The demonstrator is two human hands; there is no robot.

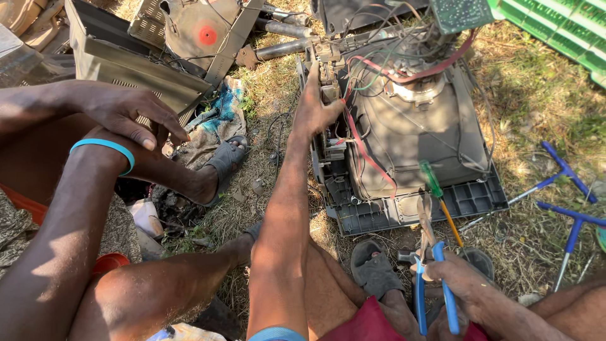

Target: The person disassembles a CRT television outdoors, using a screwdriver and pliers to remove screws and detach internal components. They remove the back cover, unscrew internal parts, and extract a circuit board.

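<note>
- The picture tube (420, 136), grey and bulky, lies face down on dry grass (536, 95) inside its dark plastic front frame (404, 211), with loose wires (379, 63) and a green circuit board (461, 12) over its neck.
- An emptied set housing (126, 57) rests at upper left, and a green crate (562, 25) at upper right, both well apart from the work.
- Another person's hand (129, 117) rests on a knee at left, just beside the frame's left side.
- The left hand (319, 110) is closed on the frame's left edge, fingers among the red wires (366, 155).
- The right hand (461, 284) is gripping blue-handled pliers (432, 278), jaws pointing at the frame's near edge.
- A screwdriver (442, 202) with a green and orange handle lies touching that edge.
- Blue-handled wrenches (568, 189) lie on the grass at right.
- Risk, as judged: force near the glass neck could crack the tube; it may implode.
- Risk, as judged: bare fingers amid wiring may meet stored charge or sharp metal.
- Risk, as judged: sandalled feet (372, 268) just beside the frame are exposed should it slip.
</note>
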